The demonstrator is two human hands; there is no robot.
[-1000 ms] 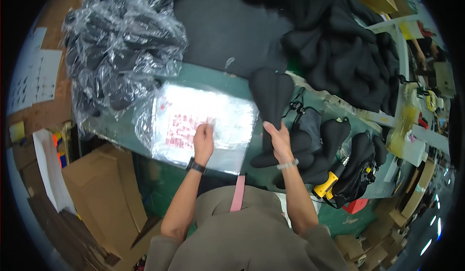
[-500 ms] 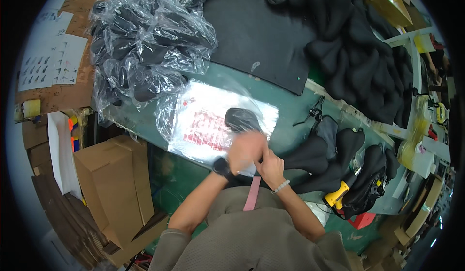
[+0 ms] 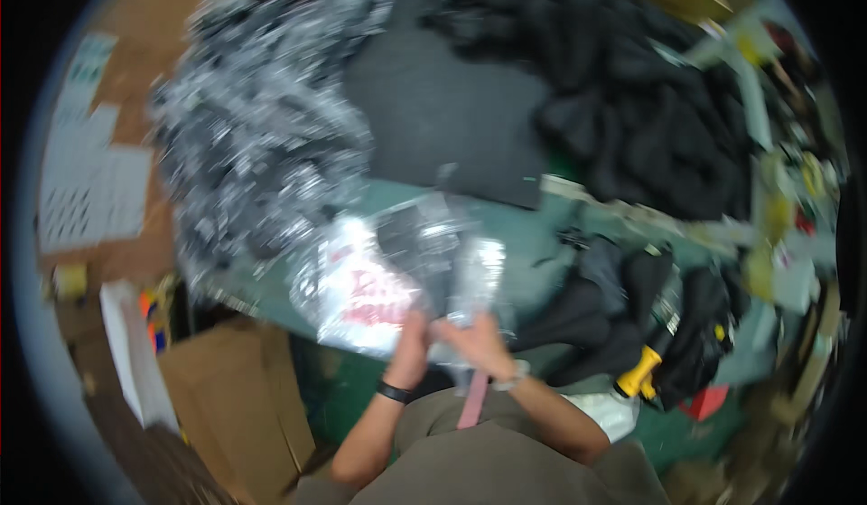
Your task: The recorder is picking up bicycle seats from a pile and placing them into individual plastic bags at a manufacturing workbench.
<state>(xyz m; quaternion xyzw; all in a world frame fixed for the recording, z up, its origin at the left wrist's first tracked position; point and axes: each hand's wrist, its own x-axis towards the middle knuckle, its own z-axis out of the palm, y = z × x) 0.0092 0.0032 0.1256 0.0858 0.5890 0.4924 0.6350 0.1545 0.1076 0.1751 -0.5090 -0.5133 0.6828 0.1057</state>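
A black bicycle saddle (image 3: 433,261) lies inside a clear plastic bag (image 3: 483,266), its narrow end toward me. Beneath it is a stack of shiny flat bags with red print (image 3: 357,293). My left hand (image 3: 411,350) closes on the near left side of the bag. At the near right side, my right hand (image 3: 483,347) grips the bag as well, fingers bent toward the left hand. Motion blur smears both hands, and the saddle's near tip is hidden between them.
Plastic-wrapped saddles (image 3: 262,135) heap up at left, beside a black mat (image 3: 442,116). Bare black saddles (image 3: 641,116) pile at far right; several more (image 3: 578,315) lie nearer, by a yellow-handled tool (image 3: 639,371). A cardboard box (image 3: 235,397) stands at lower left.
My left hand has drawn back from over the saddle to the left, apart from the right. The bagged saddle now points more straight away from me. The whole view has shifted and blurred.
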